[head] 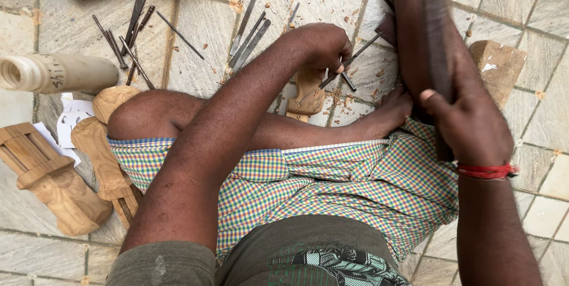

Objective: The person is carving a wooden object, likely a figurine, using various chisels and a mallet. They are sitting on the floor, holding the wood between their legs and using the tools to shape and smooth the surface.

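The person sits on the stone floor (201,31) with legs folded. The left hand (323,46) is closed around a thin metal chisel (349,61), its fingers (332,64) wrapped tight near the upper end, the tip slanting down onto a small wooden carving (307,93). The carving lies on the floor just beyond the shin, beside the foot (388,111), which seems to brace it.

The right hand (468,123) is shut on a dark mallet (437,37), held upright and blurred, gripped low on the handle, with a red thread (486,171) around the wrist.

The carving looks light, stiff and dry, likely to skid on smooth stone unless pinned; its thinner end looks the more fragile, so a hold on the thicker body would be safer. The chisel is slim, hard and probably slick, best held well up the shank, clear of the edge. The mallet looks the heaviest of the three.

More chisels (249,31) lie scattered on the floor ahead, among wood chips. To the left rest other carved pieces (53,179) and a pale cylinder (59,72).
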